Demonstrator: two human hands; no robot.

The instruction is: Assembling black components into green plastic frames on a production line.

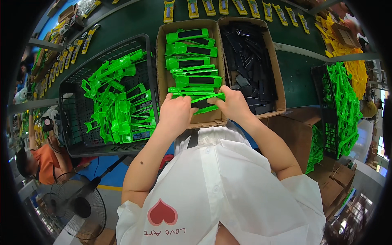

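My left hand (174, 113) and my right hand (233, 105) both grip a bright green plastic casing (208, 109) with a dark panel along its middle. Fingers are closed on its two ends, and it is held low over the near part of a cardboard box (161, 61). Inside that box lies a column of similar green casings (194, 81), several showing black panels. Against its right side stands a second cardboard box (281, 92) holding loose flat black panels (250, 57). My fingers partly hide the held casing.
A black plastic crate (67, 139) of jumbled green casings stands at left. Yellow pieces (223, 6) line the green table's far side. Another crate (320, 90) of green parts is at right. Lower left are a fan (79, 206) and a person in orange (47, 165).
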